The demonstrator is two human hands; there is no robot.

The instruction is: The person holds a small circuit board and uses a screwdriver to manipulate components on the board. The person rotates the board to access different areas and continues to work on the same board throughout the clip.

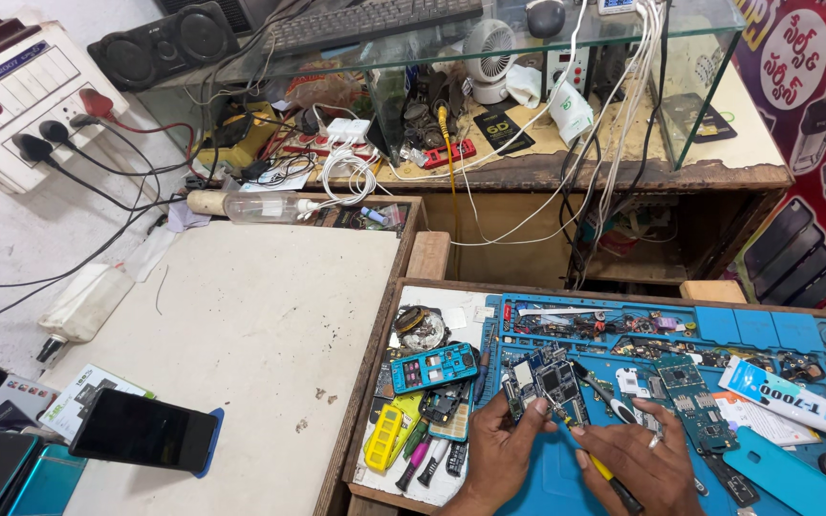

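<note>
at the near edge of the table, the left hand [497,451] holds a small green and silver phone circuit board [554,384] upright over the blue silicone work mat [776,330], its fingers [526,418] closed on the board's lower left edge. the right hand [644,461] sits just right of it, fingers curled tight around a thin yellow-handled tool [606,472] whose tip touches the board's lower part; a ring shows on one finger. left of the hands, in the wooden tray [375,382], lie a turquoise phone frame [435,367], a yellow plastic phone housing [384,438] and a few small screwdrivers [423,461]. to the right on the mat lie a second green circuit board [686,387] and a white glue tube with a blue label [792,398]. farther left, on the pale table top [250,315], a black smartphone [143,431] lies face up near the front edge. at the far side a clear plastic bottle [265,206] lies on its side beneath a glass shelf [566,38] crowded with cables.
</note>
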